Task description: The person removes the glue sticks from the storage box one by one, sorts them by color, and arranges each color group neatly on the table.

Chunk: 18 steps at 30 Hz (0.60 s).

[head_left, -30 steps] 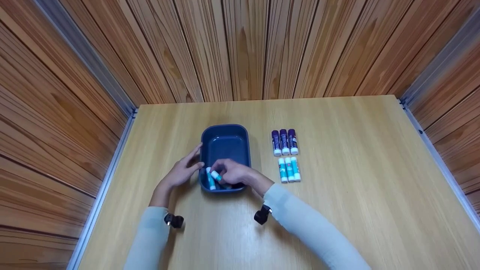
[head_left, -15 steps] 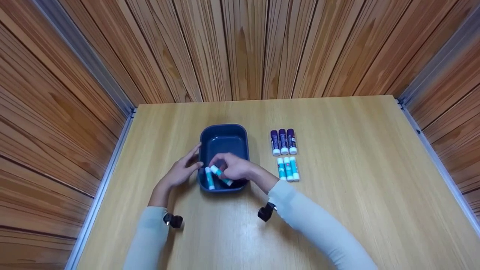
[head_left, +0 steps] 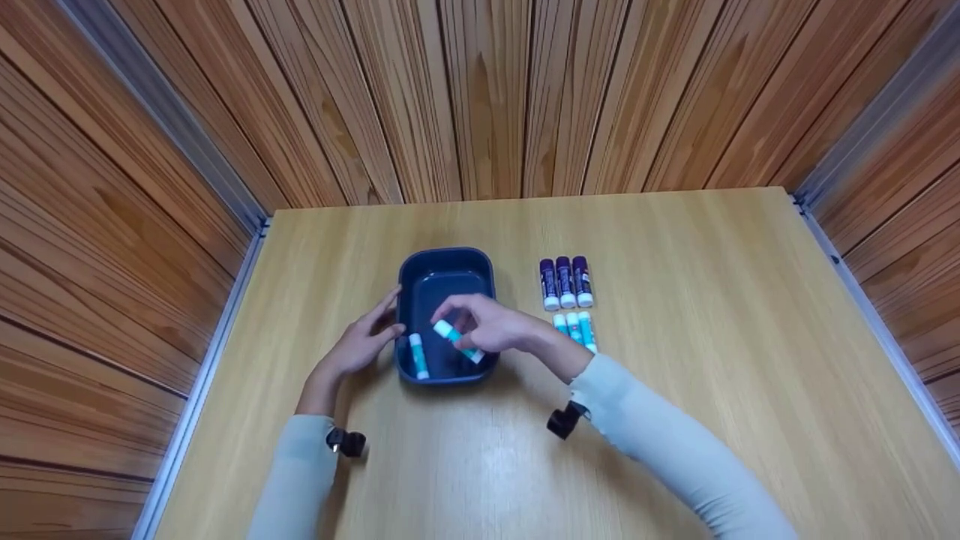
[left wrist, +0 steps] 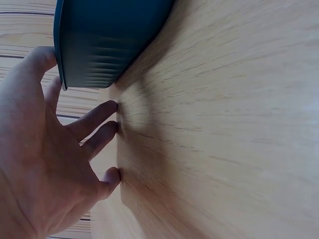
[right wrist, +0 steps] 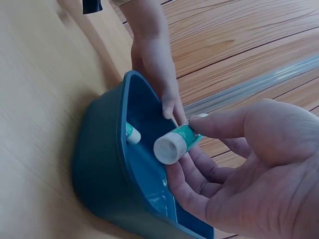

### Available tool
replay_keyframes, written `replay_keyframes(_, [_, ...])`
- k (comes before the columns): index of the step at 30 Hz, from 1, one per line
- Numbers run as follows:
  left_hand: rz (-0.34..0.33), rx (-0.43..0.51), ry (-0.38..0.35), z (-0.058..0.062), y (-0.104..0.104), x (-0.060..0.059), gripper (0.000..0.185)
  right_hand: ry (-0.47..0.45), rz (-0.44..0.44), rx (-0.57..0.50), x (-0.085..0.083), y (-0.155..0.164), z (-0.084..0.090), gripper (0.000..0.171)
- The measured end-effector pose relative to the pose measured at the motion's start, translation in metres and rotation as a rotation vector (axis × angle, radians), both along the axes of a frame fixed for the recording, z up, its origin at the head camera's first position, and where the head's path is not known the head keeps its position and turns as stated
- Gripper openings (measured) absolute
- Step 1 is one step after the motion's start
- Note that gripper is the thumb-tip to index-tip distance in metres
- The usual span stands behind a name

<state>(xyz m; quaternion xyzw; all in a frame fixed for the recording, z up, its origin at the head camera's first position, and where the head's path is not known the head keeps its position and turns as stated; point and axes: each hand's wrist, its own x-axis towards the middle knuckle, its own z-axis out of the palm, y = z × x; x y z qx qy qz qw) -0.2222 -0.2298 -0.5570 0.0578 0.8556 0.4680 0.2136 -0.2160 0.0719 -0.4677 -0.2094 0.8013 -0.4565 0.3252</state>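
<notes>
- Table [head_left: 675, 420]: pale wood; bears all items.
- Bin [head_left: 450, 262]: dark blue plastic, rigid; holds one teal glue stick [head_left: 417, 355].
- Left hand [head_left: 358, 346]: fingers straight, resting against the bin's left rim, steadying it.
- Right hand [head_left: 504, 330]: pinches a second glue stick [head_left: 458, 341] above the bin.
- Held stick: probably light, stiff, smooth; best gripped mid-barrel.
- Teal row [head_left: 576, 327], purple row [head_left: 567, 282]: right of bin.
</notes>
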Motion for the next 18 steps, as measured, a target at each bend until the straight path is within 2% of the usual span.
replay_keyframes(9, [-0.009,0.0,0.025,0.001,0.0,0.001,0.071,-0.033,-0.073,0.003,-0.003,0.032,-0.001,0.045])
replay_keyframes(13, [-0.016,0.011,0.015,0.003,0.001,0.002,0.073,-0.034,-0.11,0.022,-0.004,0.047,-0.001,0.046])
replay_keyframes(18, [-0.016,0.008,0.036,0.002,0.001,0.001,0.073,-0.009,-0.129,0.012,-0.004,0.065,0.0,0.046])
